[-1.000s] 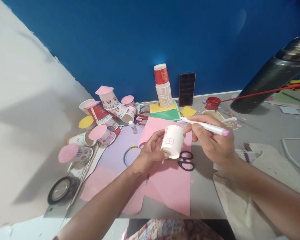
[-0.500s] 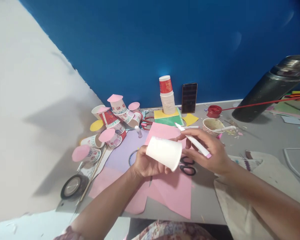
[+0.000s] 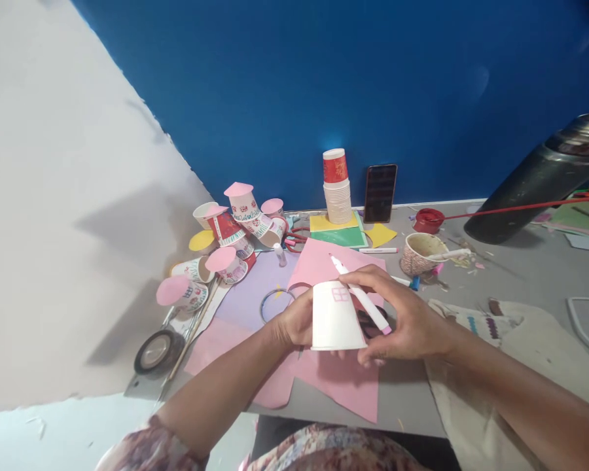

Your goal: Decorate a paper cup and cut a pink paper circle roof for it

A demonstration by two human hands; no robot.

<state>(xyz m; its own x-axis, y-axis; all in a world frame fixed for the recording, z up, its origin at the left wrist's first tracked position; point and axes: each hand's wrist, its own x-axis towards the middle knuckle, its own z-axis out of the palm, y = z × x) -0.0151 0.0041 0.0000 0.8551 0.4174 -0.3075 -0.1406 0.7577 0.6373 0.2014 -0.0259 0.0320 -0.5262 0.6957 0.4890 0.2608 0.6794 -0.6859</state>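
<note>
A white paper cup [image 3: 334, 327] is held upside down over the desk, its wide rim toward me. My left hand [image 3: 298, 319] is wrapped round its left side, with some fingers hidden behind it. On the cup's wall is a small pink window drawing [image 3: 340, 295]. My right hand [image 3: 411, 314] grips a white felt-tip pen [image 3: 366, 302] with a pink end cap, its tip pointing up and left, away from the cup's wall. The right fingers also reach the cup's right edge. Below lie sheets of pink paper [image 3: 351, 389], and dark scissors [image 3: 372, 322] show partly behind the cup.
Decorated cups with pink cone tops [image 3: 239, 190] crowd the left. At the back stand a cup stack [image 3: 338, 201] and a phone [image 3: 380, 193]. A patterned cup [image 3: 417, 261], red tin [image 3: 428, 221], black flask [image 3: 530, 176] and cloth [image 3: 525, 373] sit right; black tape [image 3: 158, 353] lies front left.
The cup has turned from tilted sideways to upside down, bringing the pink window drawing into view. My right hand has come closer and now touches the cup. The view has shifted slightly.
</note>
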